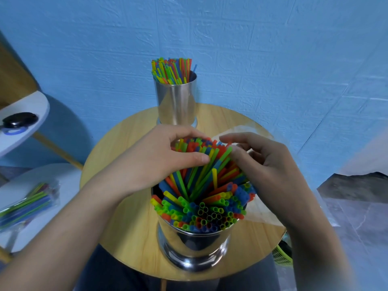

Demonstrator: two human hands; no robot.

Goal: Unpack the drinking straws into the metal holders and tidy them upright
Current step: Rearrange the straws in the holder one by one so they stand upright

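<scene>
Red, green, yellow and blue drinking straws crowd the near metal holder, and both hands are on the part of the bunch that leans away from the person. The left hand comes in from the lower left with its wrist low. Its fingers curl over the far tips and its thumb lies across the slanted shafts, so it grips that leaning cluster from the left. The right hand reaches in from the lower right with loose, spread fingers. Its index finger stretches above the tips and its thumb rests against the right side of the same cluster, holding nothing. The gripped straws tilt up and away between the two hands. The ones nearest the person stand closer to upright and show their open round ends, packed tight against the rim. The holder is a shiny steel cylinder with a flared foot, standing at the near edge of a round wooden table. Well apart at the table's far edge stands the far metal holder, tall and straight, with a second bunch of straws upright inside it. A clear plastic wrapper lies flat on the table just to the right of the near holder, under the right forearm. To the left is a white side table with a black object on its upper shelf and a wrapped pack of straws on the lower one. A blue wall rises behind, and a green basket shows below the table's right edge.
</scene>
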